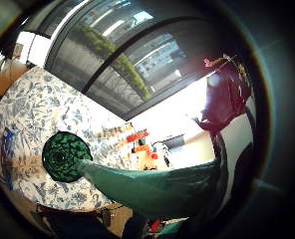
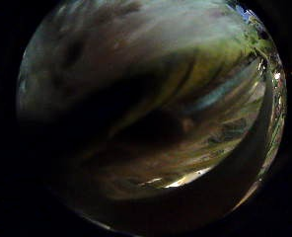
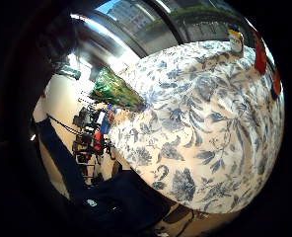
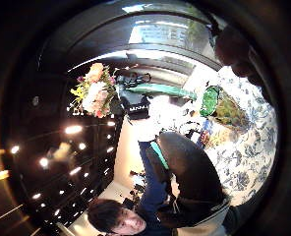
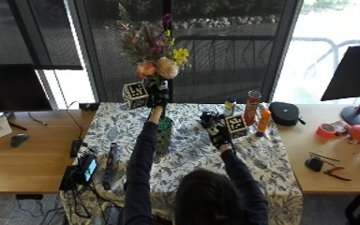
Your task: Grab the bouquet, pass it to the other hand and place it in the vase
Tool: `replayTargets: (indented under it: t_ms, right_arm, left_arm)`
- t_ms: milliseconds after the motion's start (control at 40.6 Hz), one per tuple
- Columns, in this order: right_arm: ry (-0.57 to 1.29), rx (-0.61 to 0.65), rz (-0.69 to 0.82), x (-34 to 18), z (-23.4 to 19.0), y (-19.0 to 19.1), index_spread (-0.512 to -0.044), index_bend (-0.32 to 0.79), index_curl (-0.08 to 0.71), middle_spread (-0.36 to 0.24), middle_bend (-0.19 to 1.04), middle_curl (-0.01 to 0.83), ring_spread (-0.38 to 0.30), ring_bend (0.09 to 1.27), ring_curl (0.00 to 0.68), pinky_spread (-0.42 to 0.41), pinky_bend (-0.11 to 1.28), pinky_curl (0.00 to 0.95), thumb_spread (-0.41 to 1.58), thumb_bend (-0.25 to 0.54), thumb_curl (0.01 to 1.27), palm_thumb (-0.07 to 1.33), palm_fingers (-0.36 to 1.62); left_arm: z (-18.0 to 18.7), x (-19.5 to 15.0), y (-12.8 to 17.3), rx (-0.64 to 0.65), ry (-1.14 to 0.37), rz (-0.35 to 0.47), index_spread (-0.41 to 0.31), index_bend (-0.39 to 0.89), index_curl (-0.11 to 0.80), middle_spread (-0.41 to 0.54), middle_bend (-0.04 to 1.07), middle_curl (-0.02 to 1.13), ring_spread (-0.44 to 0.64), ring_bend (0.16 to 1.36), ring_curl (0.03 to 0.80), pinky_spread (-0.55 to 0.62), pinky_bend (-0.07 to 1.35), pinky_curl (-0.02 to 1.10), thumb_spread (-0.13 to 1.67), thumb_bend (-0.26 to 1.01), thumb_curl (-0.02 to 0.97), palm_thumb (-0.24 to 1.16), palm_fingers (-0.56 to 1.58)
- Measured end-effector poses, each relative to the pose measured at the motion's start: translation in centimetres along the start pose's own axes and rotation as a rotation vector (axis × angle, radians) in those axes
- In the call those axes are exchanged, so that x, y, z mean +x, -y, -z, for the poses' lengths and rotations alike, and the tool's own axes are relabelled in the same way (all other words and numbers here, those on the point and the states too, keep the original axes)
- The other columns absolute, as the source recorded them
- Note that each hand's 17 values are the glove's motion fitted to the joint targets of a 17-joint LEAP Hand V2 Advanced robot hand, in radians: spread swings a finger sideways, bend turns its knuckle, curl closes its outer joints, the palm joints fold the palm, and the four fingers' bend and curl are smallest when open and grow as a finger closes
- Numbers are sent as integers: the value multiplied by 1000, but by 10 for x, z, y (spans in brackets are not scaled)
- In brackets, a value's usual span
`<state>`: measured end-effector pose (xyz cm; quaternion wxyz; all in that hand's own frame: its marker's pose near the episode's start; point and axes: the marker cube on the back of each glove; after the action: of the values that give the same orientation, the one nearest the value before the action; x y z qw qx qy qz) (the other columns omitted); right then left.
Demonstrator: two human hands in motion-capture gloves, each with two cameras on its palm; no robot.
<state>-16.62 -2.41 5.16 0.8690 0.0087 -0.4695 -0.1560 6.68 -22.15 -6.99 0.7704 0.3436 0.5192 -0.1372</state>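
In the outside view my left hand [image 5: 159, 96] is raised high and grips the bouquet [image 5: 152, 51] by its stems, with the pink, yellow and purple flowers upright above it. The green glass vase [image 5: 163, 136] stands on the floral tablecloth [image 5: 192, 159] right below that hand. The left palm view looks down on the vase mouth [image 1: 63, 155], and the green-wrapped stems [image 1: 157, 189] reach down to it. My right hand [image 5: 217, 131] hovers over the cloth to the right of the vase, fingers relaxed and holding nothing. The right thumb view shows the bouquet [image 4: 94, 91], the left hand [image 4: 133, 105] and the vase [image 4: 214, 105].
A red tube [image 5: 252, 107], an orange bottle [image 5: 264, 120] and a small can [image 5: 230, 107] stand behind my right hand. A black pouch [image 5: 285, 113] lies further right. A handheld device [image 5: 85, 168] and a dark remote [image 5: 112, 159] sit at the cloth's left edge.
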Motion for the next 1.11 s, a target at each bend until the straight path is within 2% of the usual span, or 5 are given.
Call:
replayTargets:
  t_ms: [444, 567, 641, 961, 1109]
  right_arm:
    - [87, 5, -74, 3, 11, -18, -300, 119, 300, -137, 225, 411, -185, 410, 364, -80, 305, 337, 1086, -23, 337, 487, 833]
    - [73, 16, -60, 29, 18, -18, -300, 123, 296, -136, 220, 411, -181, 400, 366, -75, 281, 335, 1087, -22, 333, 490, 835]
    - [33, 24, 73, 35, 25, -22, -295, 134, 298, -136, 226, 414, -184, 389, 364, -67, 251, 331, 1091, -21, 332, 492, 837]
    - [212, 61, -414, 63, 47, -35, -287, 134, 300, -137, 214, 415, -185, 352, 364, -61, 203, 332, 1103, -18, 331, 517, 854]
    - [-63, 110, -148, 79, 47, -33, -281, 131, 300, -137, 212, 416, -189, 346, 366, -49, 189, 332, 1111, -19, 329, 526, 865]
  left_arm:
    - [-4, -96, -10, -304, 10, 164, -358, 426, 678, -355, 760, 650, -368, 877, 506, -420, 731, 535, 911, -57, 569, 735, 1300]
    - [33, -166, -50, -685, 223, 243, -241, 231, 653, -267, 671, 666, -239, 703, 498, -181, 411, 486, 901, -107, 478, 512, 248]
    - [81, -205, -64, -699, 500, 187, -104, 121, 616, -43, 404, 646, 11, 675, 538, 69, 518, 552, 884, -79, 454, 466, -293]
    - [156, -208, -50, -658, 512, 179, 97, 63, 386, 286, 167, 371, 389, 575, 314, 445, 408, 350, 845, -39, 401, 433, -163]
    - [175, -209, -38, -603, 537, 157, 116, 82, 336, 324, 168, 356, 442, 569, 303, 493, 400, 338, 848, -34, 388, 437, -148]
